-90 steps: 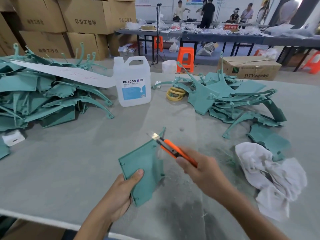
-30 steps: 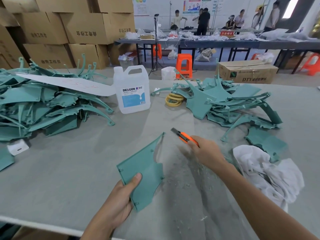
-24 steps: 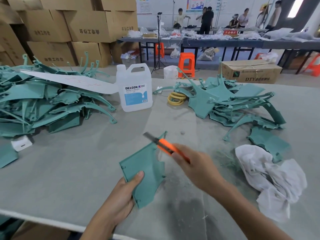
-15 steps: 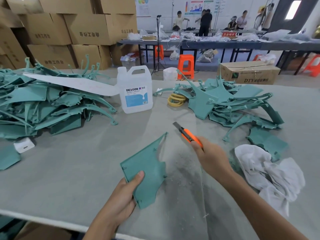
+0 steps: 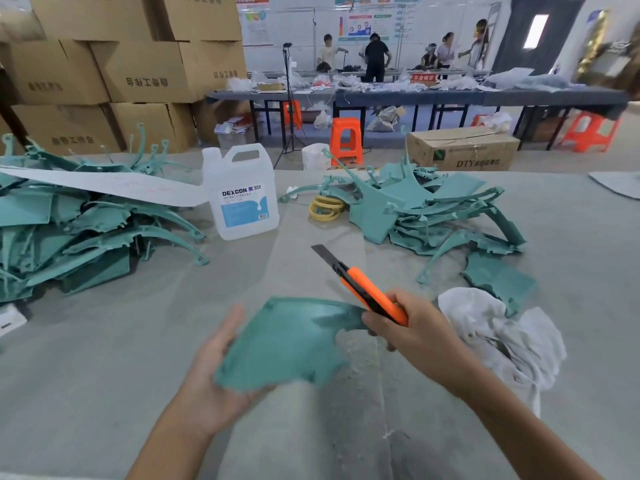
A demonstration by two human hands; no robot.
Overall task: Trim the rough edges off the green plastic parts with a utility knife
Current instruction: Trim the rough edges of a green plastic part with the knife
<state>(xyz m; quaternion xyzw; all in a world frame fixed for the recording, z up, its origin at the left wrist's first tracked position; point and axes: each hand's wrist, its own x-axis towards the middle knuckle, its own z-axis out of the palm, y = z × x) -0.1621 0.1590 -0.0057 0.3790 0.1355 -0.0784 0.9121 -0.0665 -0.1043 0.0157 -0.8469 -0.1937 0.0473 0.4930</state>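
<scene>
A flat green plastic part [image 5: 291, 344] lies tilted in my left hand [image 5: 211, 379], whose palm is under it and whose thumb runs along its left edge. My right hand [image 5: 408, 327] grips an orange utility knife [image 5: 360, 285] with its dark blade pointing up and to the left, clear of the part. The fingers of that same hand also touch the part's right tip. Green shavings lie on the grey table [image 5: 104, 358] below.
A heap of green parts [image 5: 69, 220] lies at the left with a white strip across it, and a second heap of green parts [image 5: 433, 213] lies at the right. A white jug [image 5: 242, 192], yellow rings [image 5: 325, 207] and a white rag [image 5: 498, 341] also lie on the table.
The part has turned from upright to lying nearly flat across my left palm. My right hand with the knife came in to the part's right tip.
</scene>
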